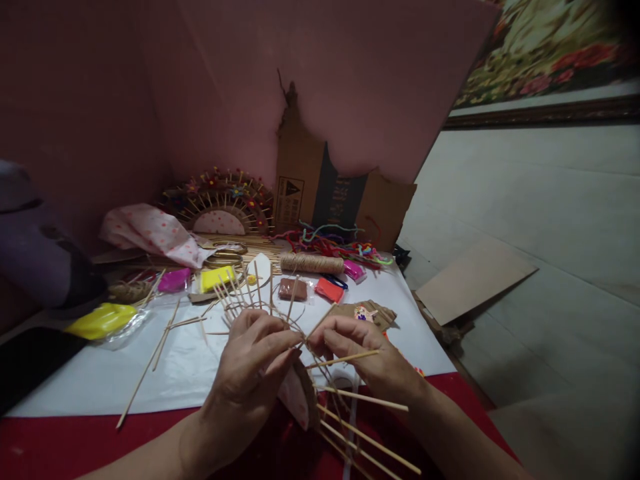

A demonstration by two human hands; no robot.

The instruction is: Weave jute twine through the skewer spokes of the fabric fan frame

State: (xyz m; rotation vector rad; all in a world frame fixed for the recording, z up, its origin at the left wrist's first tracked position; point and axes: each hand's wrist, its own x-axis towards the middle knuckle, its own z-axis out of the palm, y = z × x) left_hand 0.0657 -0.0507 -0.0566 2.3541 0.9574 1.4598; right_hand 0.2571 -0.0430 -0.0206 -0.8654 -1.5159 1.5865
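Observation:
My left hand grips a round cardboard disc covered in spotted pink cloth, with several thin wooden skewers sticking out around it like spokes. My right hand is closed beside it, its fingers pinching a thin strand against the spokes near the disc's upper edge. Both hands meet over the near edge of a white sheet on a red cloth.
Loose skewers lie left on the sheet. Behind are a twine spool, clay packets in yellow, magenta, brown and red, coloured yarn, a finished fan-like stick craft, spotted fabric and cardboard pieces.

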